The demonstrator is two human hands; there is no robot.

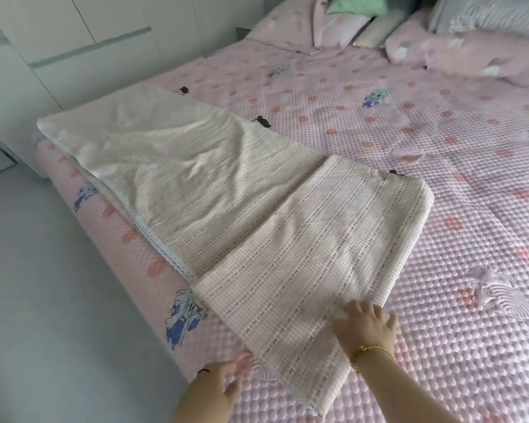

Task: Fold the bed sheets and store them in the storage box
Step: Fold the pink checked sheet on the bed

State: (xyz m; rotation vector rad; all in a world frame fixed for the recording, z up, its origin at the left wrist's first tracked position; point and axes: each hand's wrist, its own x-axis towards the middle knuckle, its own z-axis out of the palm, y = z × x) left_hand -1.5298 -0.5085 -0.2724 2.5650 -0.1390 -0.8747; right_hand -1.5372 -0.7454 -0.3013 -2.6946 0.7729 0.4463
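Two hands are at the near end of a long folded sheet (226,193) that lies slantwise across the pink bed (440,270). The right hand (367,323) presses flat on the sheet, fingers spread. The left hand (223,384) rests with fingers loose on the bed just beside the sheet, holding nothing.

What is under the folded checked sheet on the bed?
The pink quilted bedspread, visible all around the sheet. The sheet's lower layers are covered; only a lace-trimmed edge shows at left.
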